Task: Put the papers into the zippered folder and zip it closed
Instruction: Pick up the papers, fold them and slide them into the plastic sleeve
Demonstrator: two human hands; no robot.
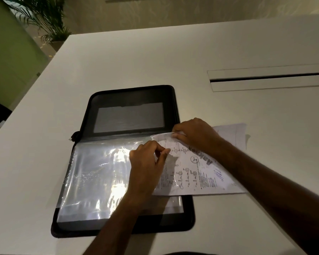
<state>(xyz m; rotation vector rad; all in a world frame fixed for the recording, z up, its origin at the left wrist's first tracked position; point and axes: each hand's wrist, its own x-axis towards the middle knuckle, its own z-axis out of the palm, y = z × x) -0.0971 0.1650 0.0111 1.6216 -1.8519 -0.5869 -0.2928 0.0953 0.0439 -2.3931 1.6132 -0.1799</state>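
The white table [191, 57] fills most of the view, and the black zippered folder [129, 97] lies open flat on it, toward the near left part. Everything else is placed from that folder. Its far half shows a dark inner cover with a grey window pocket [129, 117]; its near half is covered by glossy clear plastic sleeves [92, 177] that catch the light. A zipper pull [74, 135] sticks out at the folder's left edge, at the hinge line.

Well beyond the folder's right side, a long cable slot with a white flap [269, 80] is set into the table. Past the table's far left corner, far behind the folder, stands a potted palm [44, 17].

A printed paper [195, 170] with chemistry diagrams lies across the folder's right edge, its left part over the sleeves and its right part out on the table. More papers [232, 131] lie under it, just off the folder's right side.

The left hand [147, 162] is over the sleeves, fingers curled, thumb and forefinger pinching the edge of a clear sleeve by the paper. The right hand [195, 134], at the folder's right edge near the hinge, pinches the far corner of the printed paper with curled fingers
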